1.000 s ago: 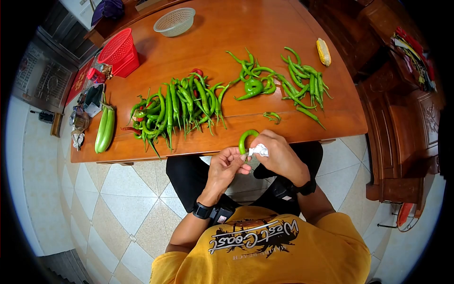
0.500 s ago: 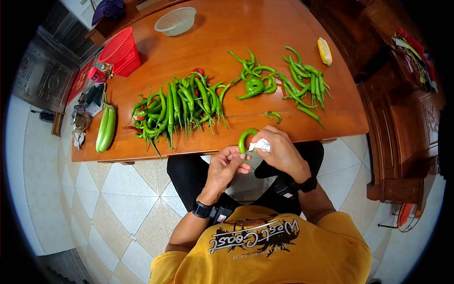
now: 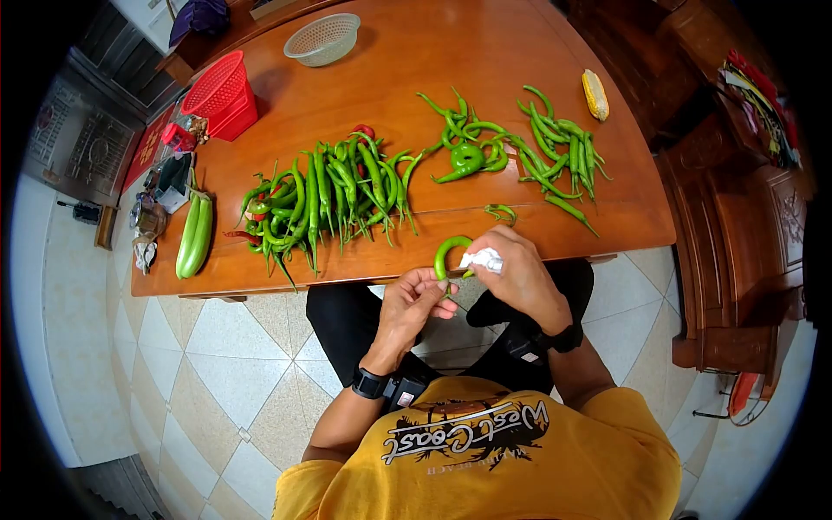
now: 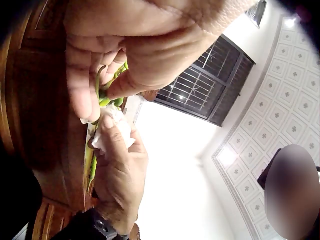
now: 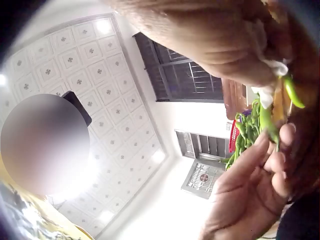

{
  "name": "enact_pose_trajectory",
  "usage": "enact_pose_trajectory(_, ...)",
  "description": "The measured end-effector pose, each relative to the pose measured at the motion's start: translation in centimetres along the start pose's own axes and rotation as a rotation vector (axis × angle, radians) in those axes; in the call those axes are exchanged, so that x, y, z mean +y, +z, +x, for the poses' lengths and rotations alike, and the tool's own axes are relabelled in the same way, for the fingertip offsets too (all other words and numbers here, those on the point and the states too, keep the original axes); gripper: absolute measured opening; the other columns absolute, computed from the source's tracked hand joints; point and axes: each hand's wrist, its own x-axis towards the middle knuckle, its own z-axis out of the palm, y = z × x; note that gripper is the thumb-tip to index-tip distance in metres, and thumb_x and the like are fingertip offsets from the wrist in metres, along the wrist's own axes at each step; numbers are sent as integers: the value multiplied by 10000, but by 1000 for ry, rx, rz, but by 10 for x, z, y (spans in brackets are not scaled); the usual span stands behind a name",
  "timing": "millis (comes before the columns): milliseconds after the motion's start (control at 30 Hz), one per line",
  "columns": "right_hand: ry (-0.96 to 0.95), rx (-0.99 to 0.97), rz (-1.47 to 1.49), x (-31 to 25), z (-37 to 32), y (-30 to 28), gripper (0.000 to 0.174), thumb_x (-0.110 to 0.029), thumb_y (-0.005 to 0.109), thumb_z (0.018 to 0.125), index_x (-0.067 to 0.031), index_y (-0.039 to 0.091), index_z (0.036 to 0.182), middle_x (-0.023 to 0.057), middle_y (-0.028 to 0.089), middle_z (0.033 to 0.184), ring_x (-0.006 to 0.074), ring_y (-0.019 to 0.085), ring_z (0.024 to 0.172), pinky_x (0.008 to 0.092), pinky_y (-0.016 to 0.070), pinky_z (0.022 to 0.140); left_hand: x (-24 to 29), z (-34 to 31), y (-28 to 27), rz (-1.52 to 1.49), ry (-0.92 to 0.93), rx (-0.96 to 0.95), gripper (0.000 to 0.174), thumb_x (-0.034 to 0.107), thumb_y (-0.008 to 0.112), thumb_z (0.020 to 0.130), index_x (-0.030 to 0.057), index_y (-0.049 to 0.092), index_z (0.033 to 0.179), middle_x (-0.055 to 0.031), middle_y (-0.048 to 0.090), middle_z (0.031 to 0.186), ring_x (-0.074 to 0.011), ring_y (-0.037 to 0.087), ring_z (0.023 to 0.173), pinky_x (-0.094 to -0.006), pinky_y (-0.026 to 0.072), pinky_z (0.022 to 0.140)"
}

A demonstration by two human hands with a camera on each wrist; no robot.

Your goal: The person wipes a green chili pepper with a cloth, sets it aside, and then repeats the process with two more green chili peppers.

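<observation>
My left hand (image 3: 409, 303) pinches the stem end of a curved green chili pepper (image 3: 441, 257) between thumb and fingers, just off the table's front edge. The right hand (image 3: 520, 277) grips a crumpled white tissue (image 3: 483, 260) against the pepper's far part. In the right wrist view the pepper's tip (image 5: 295, 94) pokes out past the tissue, and its thin stem hangs by the left fingertips. The tissue (image 4: 114, 131) also shows in the left wrist view, held under the right thumb. Nearest on the table lies a small curled chili (image 3: 500, 212).
A big heap of green chilies (image 3: 325, 195) with a few red ones lies left of centre. Smaller chili groups (image 3: 559, 152) lie to the right, near a corn cob (image 3: 595, 95). Eggplants (image 3: 194, 236), a red basket (image 3: 227, 100) and a pale colander (image 3: 322, 42) also sit on the table (image 3: 390, 87).
The right hand and tissue have shifted slightly to the right along the pepper, and its tip now shows below the tissue. The left hand keeps its pinch almost in place.
</observation>
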Motion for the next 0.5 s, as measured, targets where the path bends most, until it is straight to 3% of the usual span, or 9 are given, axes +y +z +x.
enact_pose_trajectory(133, 43, 54, -19, 4, 3, -3, 205, -10, 712, 764, 0, 614, 944, 182, 597, 930, 404, 608, 852, 423, 493, 732, -1, 0, 0, 9, -14, 7, 213, 108, 599, 968, -62, 591, 1096, -135, 703, 961, -134, 684, 696, -241, 589, 633)
enact_pose_trajectory(233, 24, 39, -24, 3, 0, 1, 193, -9, 708, 768, -3, 622, 940, 154, 592, 899, 347, 610, 818, 386, 485, 713, -1, 1, 0, 8, -15, 6, 213, 105, 600, 967, -63, 591, 1097, -135, 704, 960, -133, 684, 693, -238, 588, 627)
enact_pose_trajectory(333, 13, -11, 19, -3, -1, 2, 201, -6, 711, 766, -6, 625, 947, 148, 596, 902, 342, 614, 824, 380, 487, 717, -1, 1, 0, 2, -18, 0, 212, 104, 604, 965, -61, 593, 1097, -132, 704, 956, -132, 684, 692, -238, 588, 629)
enact_pose_trajectory(500, -72, -41, 106, -15, 5, 10, 213, -18, 693, 774, -4, 612, 970, 173, 597, 933, 388, 611, 846, 416, 497, 725, -3, -1, 3, -9, 14, -28, 201, 106, 619, 958, -47, 606, 1088, -113, 700, 934, -125, 675, 693, -241, 585, 632)
